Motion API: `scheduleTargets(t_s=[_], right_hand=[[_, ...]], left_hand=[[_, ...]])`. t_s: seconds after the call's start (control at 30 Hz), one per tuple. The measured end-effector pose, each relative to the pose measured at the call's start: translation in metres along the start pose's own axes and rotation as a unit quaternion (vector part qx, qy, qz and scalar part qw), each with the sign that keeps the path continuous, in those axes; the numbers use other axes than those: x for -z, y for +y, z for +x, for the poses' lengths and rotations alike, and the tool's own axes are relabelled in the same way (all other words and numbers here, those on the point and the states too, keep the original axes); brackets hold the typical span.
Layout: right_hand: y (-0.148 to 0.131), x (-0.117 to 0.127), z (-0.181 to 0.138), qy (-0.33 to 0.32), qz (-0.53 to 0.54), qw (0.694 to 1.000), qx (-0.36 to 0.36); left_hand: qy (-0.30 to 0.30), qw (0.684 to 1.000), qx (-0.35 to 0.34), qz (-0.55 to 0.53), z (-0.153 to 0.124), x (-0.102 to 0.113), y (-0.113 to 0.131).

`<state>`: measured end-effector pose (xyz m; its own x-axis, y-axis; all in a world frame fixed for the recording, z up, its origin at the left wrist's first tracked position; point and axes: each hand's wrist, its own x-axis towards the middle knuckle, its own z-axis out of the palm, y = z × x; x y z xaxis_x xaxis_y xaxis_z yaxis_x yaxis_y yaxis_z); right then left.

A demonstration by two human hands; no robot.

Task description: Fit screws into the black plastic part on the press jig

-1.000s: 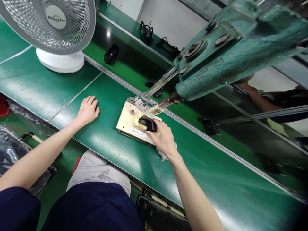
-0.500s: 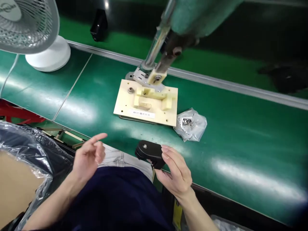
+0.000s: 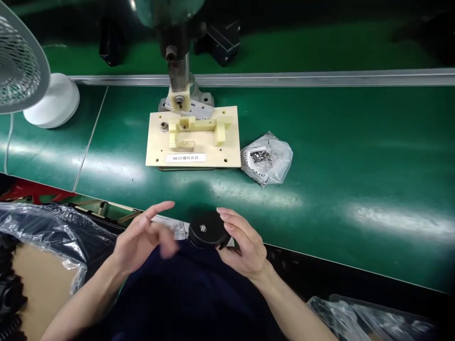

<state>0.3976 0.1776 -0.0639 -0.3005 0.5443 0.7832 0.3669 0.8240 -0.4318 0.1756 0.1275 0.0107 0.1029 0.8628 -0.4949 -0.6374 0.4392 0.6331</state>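
Right hand (image 3: 245, 246) curled around round black plastic part with small central screw (image 3: 207, 229), held near lap, just below front edge of green mat bench (image 3: 355, 142); fingers (image 3: 231, 220) wrapped over right rim, thumb underneath. Left hand (image 3: 142, 241) open, fingers spread and motion-blurred, just beside part, touching nothing as far as visible. Step in hand, by judgement: inspecting or passing off freshly screwed part, clear of jig. Cream plastic fixture plate with labelled strip (image 3: 194, 137) sits empty on bench, well apart from part, under dark press head (image 3: 177, 52). Next move likely calls for left hand to close on part or for drop toward bagged cardboard box (image 3: 39, 279) at left. Crinkled clear bag of small screws (image 3: 267, 158) just beside plate. White desk fan (image 3: 24, 71) cut off at left edge. Underside of part hidden; left fingertips too blurred to judge contact. Label text hard to read.
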Motion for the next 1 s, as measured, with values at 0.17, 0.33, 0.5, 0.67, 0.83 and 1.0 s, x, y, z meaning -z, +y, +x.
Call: scheduleTargets(t_s=[0.17,0.33,0.5,0.67,0.83,1.0], right_hand=[[-0.005,0.002,0.003,-0.001,0.033,0.995,-0.098],[-0.013,0.002,0.005,-0.014,0.077,0.98,-0.182],[-0.02,0.002,-0.002,-0.022,0.062,0.991,-0.117],[-0.028,0.004,-0.004,-0.009,0.134,0.963,-0.233],[-0.023,0.015,0.005,0.071,0.247,0.871,-0.418],[-0.004,0.036,0.011,0.118,0.173,0.887,-0.411]], left_hand=[[0.029,0.994,-0.086,0.053,-0.001,0.006,-0.002],[0.008,0.944,-0.159,0.291,0.009,-0.002,-0.011],[-0.123,0.854,-0.171,0.476,0.018,-0.014,-0.009],[-0.112,0.772,-0.166,0.604,0.021,-0.007,0.004],[0.051,0.793,-0.261,0.547,0.015,0.008,0.01],[0.103,0.745,-0.265,0.604,0.019,0.024,0.018]])
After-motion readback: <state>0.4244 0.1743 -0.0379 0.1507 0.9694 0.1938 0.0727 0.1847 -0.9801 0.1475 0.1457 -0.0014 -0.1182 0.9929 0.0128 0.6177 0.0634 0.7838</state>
